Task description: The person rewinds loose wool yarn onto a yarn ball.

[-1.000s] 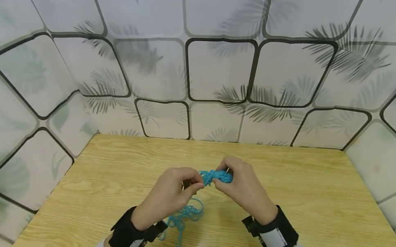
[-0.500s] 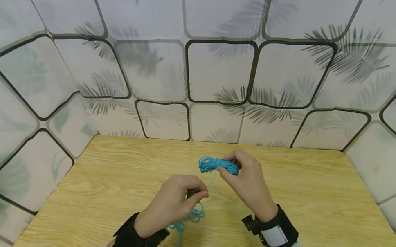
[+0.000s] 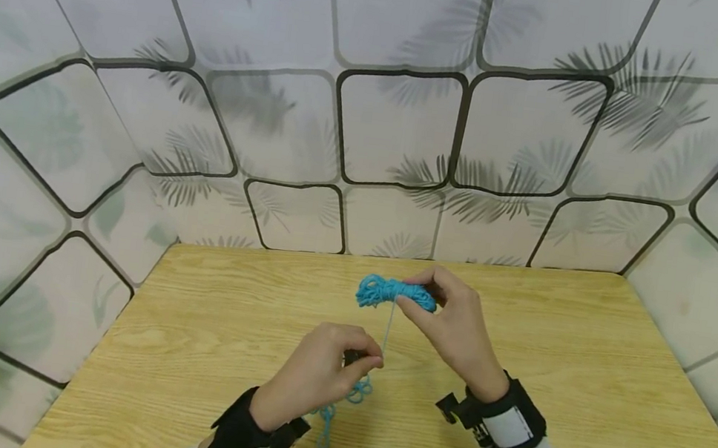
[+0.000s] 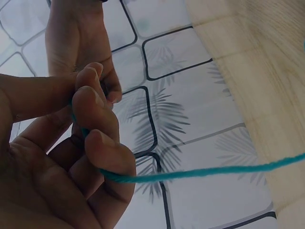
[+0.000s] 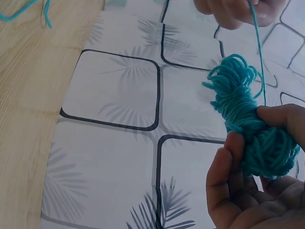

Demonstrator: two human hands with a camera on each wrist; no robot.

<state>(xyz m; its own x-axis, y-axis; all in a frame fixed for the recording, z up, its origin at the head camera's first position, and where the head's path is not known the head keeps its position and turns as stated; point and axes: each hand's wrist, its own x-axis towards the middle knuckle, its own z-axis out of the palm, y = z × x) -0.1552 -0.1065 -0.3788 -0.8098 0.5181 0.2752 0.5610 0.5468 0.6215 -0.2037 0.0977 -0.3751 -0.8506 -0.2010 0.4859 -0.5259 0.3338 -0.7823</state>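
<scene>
Your left hand (image 3: pixel 331 363) blocks part of the loose yarn (image 3: pixel 325 429) on the counter (image 3: pixel 583 371), so you can't see the whole tangle from the head view. Thumb and fingertips there pinch a single strand (image 4: pixel 214 172), which runs behind your fingers and then leaves the left wrist view at its right edge. Your right hand (image 3: pixel 457 322) pinches the blue yarn bundle (image 3: pixel 384 292) above the counter and covers one end in the head view; the right wrist view shows soft, twisted fibre wrapped tight at the waist, with rounded loops at both ends. The strand stretches straight between your hands. Smooth, pale wood grain marks the counter.
</scene>
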